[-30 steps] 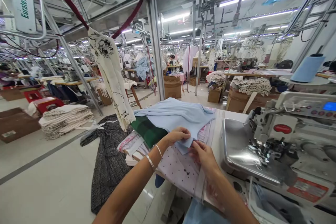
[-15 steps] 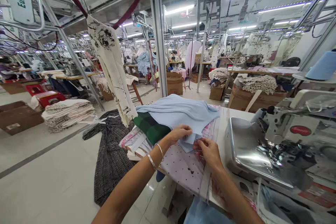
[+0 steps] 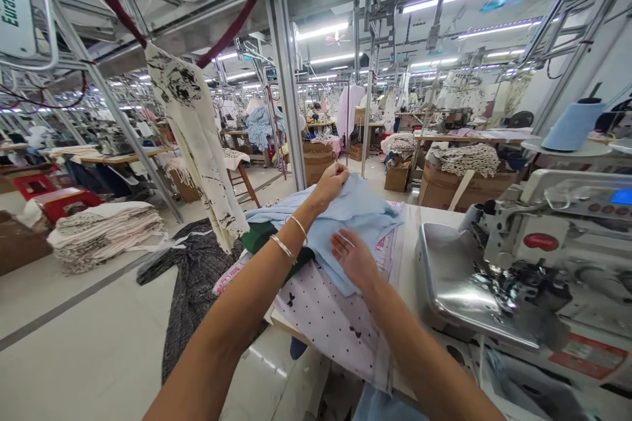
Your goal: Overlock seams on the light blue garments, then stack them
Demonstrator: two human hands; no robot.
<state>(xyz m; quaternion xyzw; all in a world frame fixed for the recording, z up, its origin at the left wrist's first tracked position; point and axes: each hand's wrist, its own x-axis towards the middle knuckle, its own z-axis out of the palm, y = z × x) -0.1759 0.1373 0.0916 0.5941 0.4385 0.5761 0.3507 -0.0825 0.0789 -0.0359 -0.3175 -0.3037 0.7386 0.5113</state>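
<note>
A light blue garment (image 3: pixel 368 210) lies over a stack of fabric at the table's left end. My left hand (image 3: pixel 332 185), with two bangles on its wrist, pinches the garment's far part and lifts it a little. Nearer to me, my right hand (image 3: pixel 353 256) is over the garment's front part, fingers extended and apart, gripping nothing. Whether its fingertips touch the cloth I cannot tell. Under the blue cloth show a dark green piece (image 3: pixel 259 238) and a pale pink fabric (image 3: pixel 336 316) with dark dots.
A sewing machine (image 3: pixel 533 263) with a metal bed stands close on the right, a blue thread cone (image 3: pixel 575 125) behind it. A cream printed garment (image 3: pixel 190 138) hangs at left. Dark grey fabric (image 3: pixel 190 296) drapes down beside the table. A metal post (image 3: pixel 289 92) rises beyond.
My left hand has moved up and away to the garment's far part, raising it. My right hand has let go of the near edge and opened. The view has shifted slightly right.
</note>
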